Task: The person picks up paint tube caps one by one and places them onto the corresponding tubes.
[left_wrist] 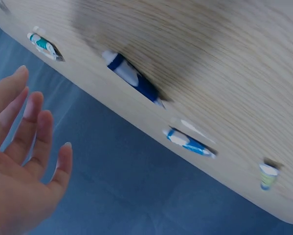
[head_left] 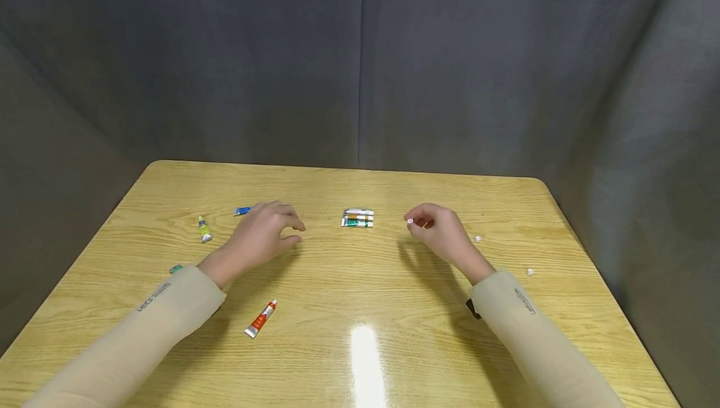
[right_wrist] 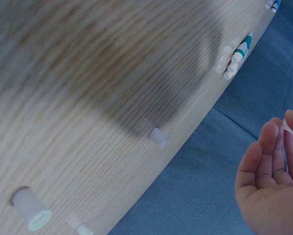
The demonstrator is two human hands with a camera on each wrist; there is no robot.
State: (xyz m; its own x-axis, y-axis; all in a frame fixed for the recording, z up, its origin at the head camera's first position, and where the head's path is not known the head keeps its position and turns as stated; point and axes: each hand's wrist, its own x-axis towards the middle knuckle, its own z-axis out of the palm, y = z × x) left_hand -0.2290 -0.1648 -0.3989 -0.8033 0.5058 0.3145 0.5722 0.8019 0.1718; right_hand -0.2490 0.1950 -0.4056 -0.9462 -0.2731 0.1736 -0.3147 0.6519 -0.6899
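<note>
My right hand pinches a small white cap between thumb and fingertip, above the table's right half. That cap is partly covered by the thumb in the right wrist view. My left hand is held over the left half with relaxed, spread fingers and holds nothing. Between the hands, several small paint tubes lie side by side, one with a green label. A blue tube lies partly behind the left hand. More white caps rest on the wood below the right hand.
A yellow tube lies at the left, and a green tube is partly hidden by the left sleeve. Nearer the front is a red tube. Loose caps sit right of the right forearm. Dark curtains surround the table.
</note>
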